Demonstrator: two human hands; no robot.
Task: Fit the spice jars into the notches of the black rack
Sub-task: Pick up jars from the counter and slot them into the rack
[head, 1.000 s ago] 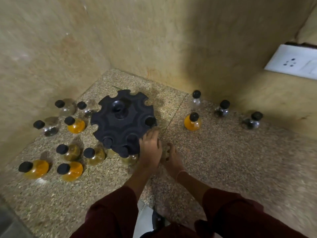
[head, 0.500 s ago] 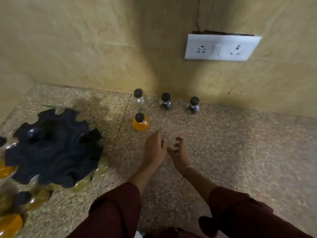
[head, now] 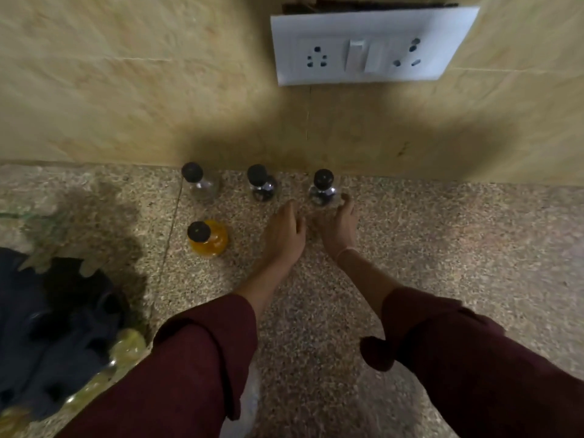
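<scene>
Four loose spice jars (head: pixel 208 245) mid-frame, left hand (head: pixel 284 232) and right hand (head: pixel 337 230) slack-fingered beside the rightmost jar (head: pixel 323 188); one black rack (head: pixel 47 327) blurred, cropped lower-left.

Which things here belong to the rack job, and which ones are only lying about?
Belong to the job: black rack; orange jar; clear jar; middle dark jar; right dark jar; left hand; right hand.
Just there: white socket plate; wall; speckled counter.

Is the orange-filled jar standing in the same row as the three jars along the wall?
No, the orange jar stands alone nearer the person, in front of the three jars lined along the wall.
</scene>
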